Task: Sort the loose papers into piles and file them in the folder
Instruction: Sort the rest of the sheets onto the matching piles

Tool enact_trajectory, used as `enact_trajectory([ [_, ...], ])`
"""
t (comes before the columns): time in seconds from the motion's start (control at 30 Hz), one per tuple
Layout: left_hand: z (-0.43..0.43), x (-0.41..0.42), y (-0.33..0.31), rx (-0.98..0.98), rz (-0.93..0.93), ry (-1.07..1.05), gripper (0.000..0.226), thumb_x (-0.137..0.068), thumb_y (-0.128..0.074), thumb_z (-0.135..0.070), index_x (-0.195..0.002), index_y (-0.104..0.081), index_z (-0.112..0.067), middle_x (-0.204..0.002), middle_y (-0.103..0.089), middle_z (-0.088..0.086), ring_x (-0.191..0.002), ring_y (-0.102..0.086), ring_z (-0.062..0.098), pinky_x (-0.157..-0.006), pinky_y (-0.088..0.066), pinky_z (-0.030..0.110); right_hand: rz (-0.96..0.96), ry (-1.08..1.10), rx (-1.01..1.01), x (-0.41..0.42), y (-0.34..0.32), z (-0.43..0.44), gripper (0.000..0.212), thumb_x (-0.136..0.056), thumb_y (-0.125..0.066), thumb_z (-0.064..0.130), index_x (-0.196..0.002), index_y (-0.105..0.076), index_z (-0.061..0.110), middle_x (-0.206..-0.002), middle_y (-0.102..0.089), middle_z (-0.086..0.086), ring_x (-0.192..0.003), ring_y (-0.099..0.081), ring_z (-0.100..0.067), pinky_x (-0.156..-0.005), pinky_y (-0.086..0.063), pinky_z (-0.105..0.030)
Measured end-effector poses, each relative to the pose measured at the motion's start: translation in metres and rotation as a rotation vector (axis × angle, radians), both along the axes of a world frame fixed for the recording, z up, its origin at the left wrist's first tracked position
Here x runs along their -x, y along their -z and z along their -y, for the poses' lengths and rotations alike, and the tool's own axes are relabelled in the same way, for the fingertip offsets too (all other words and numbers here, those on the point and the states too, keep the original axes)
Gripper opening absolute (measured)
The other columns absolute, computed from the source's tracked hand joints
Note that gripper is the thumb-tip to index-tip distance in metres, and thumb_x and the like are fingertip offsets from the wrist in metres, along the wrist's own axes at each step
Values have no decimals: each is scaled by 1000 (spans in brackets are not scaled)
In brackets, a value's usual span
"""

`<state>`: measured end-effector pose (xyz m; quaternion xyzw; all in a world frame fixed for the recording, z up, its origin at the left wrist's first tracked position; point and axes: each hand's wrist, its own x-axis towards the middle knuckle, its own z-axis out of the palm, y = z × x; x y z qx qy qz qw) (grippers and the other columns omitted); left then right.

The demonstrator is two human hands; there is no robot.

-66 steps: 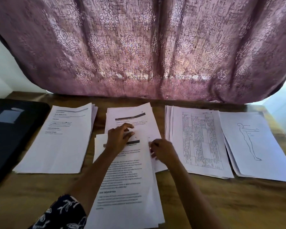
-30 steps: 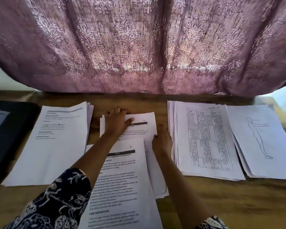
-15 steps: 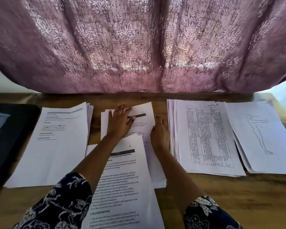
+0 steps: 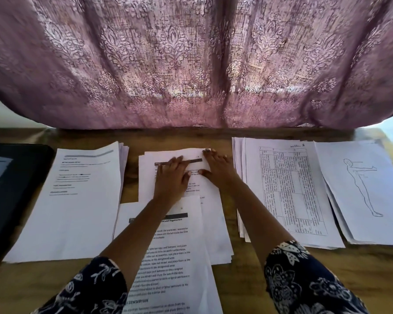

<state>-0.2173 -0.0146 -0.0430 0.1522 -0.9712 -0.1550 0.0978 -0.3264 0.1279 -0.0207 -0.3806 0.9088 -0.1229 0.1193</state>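
- Wooden table (image 4: pixel 377 270) bears four piles in a row. From the left: the left pile (image 4: pixel 77 214) of text pages, the middle pile (image 4: pixel 216 225), the grid pile (image 4: pixel 290 189) topped by a printed chart, and the figure pile (image 4: pixel 361 191) topped by an outline drawing of a body.
- The black folder (image 4: pixel 14 191) lies at the table's left end, just beside the left pile. It looks closed, and no sheet shows in it.
- The left hand (image 4: pixel 171 177) lies flat on the top sheet (image 4: pixel 186 155) of the middle pile, fingers straight and slightly spread. It presses down and grips nothing.
- The right hand (image 4: pixel 217 169) lies flat just beside it, fingertips at the sheet's far right corner, thumb out to the side. It also holds nothing.
- Together they appear to be settling that sheet square on its pile.
- The near stack (image 4: pixel 168 259) of text pages lies under the forearms and overlaps the near end of the middle pile. It looks like the unsorted remainder.
- Judged from this, sorting is well along but not finished, and filing into the folder has not begun.
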Motion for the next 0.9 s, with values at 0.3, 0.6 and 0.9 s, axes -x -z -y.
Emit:
enact_trajectory([
  [0.3, -2, -5, 10, -234, -140, -52, 52, -99, -35, -48, -145, -40, -26, -150, -42, 0, -139, -37, 24, -119, -13, 49, -38, 276, 290, -35, -9, 8, 54, -96, -54, 28, -145, -35, 19, -137, -54, -11, -117, -55, -31, -97, -49, -42],
  [0.6, 5, -9, 6, -479, -321, 4, 53, -95, -44, -51, -144, -37, -33, -157, -29, -2, -146, -23, 15, -116, -28, 44, -175, -250, 323, -40, 19, -17, 44, -96, -43, 29, -135, -52, 11, -139, -51, -16, -128, -50, -33, -111, -24, -45],
  [0.9, 4, -6, 10, -291, -115, -42, 49, -96, -52, -37, -143, -44, -25, -154, -33, -7, -145, -25, 15, -116, -25, 39, 78, -52, 161, 7, 5, -1, 64, -95, -50, 43, -149, -28, 14, -154, -32, -10, -140, -31, -28, -117, -21, -40],
])
